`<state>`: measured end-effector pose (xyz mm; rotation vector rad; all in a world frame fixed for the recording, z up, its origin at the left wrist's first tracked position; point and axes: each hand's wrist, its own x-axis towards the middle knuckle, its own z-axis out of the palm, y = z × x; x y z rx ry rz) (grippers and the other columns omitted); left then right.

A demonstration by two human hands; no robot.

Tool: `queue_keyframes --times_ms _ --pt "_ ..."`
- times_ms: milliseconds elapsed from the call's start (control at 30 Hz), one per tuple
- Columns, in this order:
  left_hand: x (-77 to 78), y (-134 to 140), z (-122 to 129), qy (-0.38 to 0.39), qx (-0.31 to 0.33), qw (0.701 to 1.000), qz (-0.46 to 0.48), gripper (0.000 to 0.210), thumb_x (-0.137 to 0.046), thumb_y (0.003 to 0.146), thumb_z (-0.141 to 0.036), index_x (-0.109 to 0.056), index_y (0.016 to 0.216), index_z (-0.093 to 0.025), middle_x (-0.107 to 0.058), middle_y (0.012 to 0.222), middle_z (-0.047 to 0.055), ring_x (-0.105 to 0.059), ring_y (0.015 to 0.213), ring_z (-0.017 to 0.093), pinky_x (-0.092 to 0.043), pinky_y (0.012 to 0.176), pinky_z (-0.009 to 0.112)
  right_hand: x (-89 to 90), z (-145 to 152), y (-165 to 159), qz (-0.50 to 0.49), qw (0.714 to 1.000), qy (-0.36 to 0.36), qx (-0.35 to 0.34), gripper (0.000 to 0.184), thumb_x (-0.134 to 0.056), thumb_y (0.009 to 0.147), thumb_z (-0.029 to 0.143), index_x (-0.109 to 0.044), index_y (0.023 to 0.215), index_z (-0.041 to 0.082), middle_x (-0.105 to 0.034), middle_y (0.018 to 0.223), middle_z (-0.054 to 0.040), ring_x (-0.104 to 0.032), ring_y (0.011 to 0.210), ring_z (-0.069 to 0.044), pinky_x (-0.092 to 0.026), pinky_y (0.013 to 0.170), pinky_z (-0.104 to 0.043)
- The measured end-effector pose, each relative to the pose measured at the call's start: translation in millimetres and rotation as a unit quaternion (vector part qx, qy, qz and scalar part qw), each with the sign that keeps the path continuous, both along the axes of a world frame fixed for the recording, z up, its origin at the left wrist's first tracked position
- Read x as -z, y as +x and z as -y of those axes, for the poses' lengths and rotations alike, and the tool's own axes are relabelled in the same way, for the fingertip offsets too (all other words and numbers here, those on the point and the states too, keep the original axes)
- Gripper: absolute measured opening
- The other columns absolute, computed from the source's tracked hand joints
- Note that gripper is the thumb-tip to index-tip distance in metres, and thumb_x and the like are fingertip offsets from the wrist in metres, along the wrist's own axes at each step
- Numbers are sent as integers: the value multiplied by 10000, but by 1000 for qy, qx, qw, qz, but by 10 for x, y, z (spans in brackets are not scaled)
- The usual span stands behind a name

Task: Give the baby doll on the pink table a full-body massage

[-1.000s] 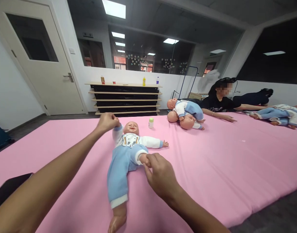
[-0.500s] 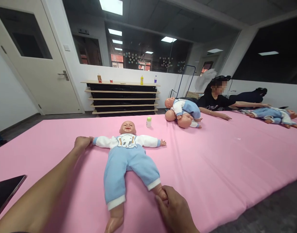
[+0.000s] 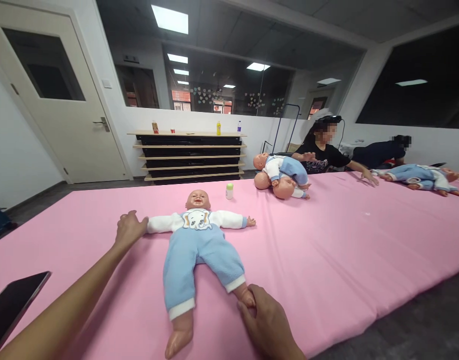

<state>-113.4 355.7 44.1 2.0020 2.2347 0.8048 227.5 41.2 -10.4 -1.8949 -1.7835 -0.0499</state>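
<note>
A baby doll point(image 3: 198, 245) in a white-and-light-blue outfit with an elephant face on the chest lies on its back, its arms stretched out sideways. My left hand point(image 3: 130, 230) is closed around the end of the doll's arm at the left; the doll's own hand is hidden under my fingers. At the lower right, my right hand point(image 3: 269, 317) grips the doll's foot from the outer side, thumb below and fingers over the ankle. The doll's other leg lies loose, its bare foot toward me. Beyond the doll's head stands a small white bottle with a green cap point(image 3: 229, 191).
The pink padded table point(image 3: 319, 270) spreads under everything. A dark phone point(image 3: 15, 305) lies at the left edge. Several dolls are piled up point(image 3: 284, 172) farther back, and more dolls point(image 3: 420, 177) lie at far right. Another person point(image 3: 321, 150) sits behind the table; a low shelf point(image 3: 192, 155) stands beyond.
My left hand has shifted its fingers on the doll's arm, now covering the blue cuff. My right hand keeps its hold. The other person has drawn one arm up off the table.
</note>
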Motion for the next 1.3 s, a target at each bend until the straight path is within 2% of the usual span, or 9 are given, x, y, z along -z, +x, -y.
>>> queue_keyframes --times_ms 100,200,300,367,533,733,933,1167,1300 --pt "-37 269 732 23 95 995 -34 670 -383 840 -512 -382 1403 -150 -440 1347 140 -427 1255 284 -410 1021 391 20 4 -15 -5 1000 -4 -6 66 -540 851 250 -540 868 186 -601 734 -11 -575 621 -144 -412 541 -227" --pt "120 564 1720 16 205 976 -75 624 -364 866 -521 -347 1436 -269 -396 1415 61 -403 1297 226 -396 1076 348 42 12 -41 -10 1000 -2 -8 143 -524 860 244 -549 982 173 -622 792 -32 -596 676 -153 -431 571 -230" --pt "421 775 2515 -2 209 970 -127 648 -437 819 -539 -415 1415 -286 -404 1411 80 -454 1247 267 -416 1055 400 55 30 -81 -14 1000 -6 -9 243 -514 871 254 -539 1094 162 -634 847 -52 -616 734 -172 -461 619 -251" --pt "604 864 2800 -42 182 971 -150 655 -462 793 -557 -443 1401 -314 -415 1396 106 -543 1115 285 -478 941 438 65 44 -118 -18 1000 -14 -13 282 -506 877 255 -532 1139 153 -637 861 -61 -624 760 -184 -477 652 -270" --pt "746 949 2902 -100 148 975 -131 659 -417 828 -477 -345 1464 -321 -364 1414 131 -594 1013 247 -523 834 387 137 68 -211 0 1000 7 -17 371 -476 903 276 -497 1232 107 -643 868 -94 -630 773 -208 -486 679 -303" --pt "574 737 2854 -72 168 974 -133 721 -497 756 -226 -357 1452 -351 -202 1519 76 -525 1166 246 -491 951 368 128 90 -244 49 997 64 -17 488 -472 907 266 -417 1362 101 -628 840 -84 -601 712 -178 -457 646 -279" --pt "430 655 2923 -41 183 963 -196 639 -395 815 -101 -445 1419 -305 -251 1509 92 -560 1048 221 -504 828 352 81 102 -239 81 995 48 -16 512 -489 903 270 -433 1401 163 -567 773 -48 -556 657 -158 -391 585 -261" --pt "544 725 2957 -55 198 962 -177 581 -347 871 -137 -438 1431 -264 -250 1503 128 -567 1056 224 -505 840 356 199 122 -230 61 997 21 -31 534 -482 905 272 -416 1422 155 -574 778 -59 -572 670 -172 -418 598 -279" --pt "483 614 2920 -106 220 961 -130 527 -352 929 -324 -386 1455 -309 -306 1482 91 -554 1119 237 -513 860 367 131 170 -136 -3 998 13 -60 584 -513 898 414 -430 1411 147 -601 813 -73 -596 726 -201 -460 639 -312"
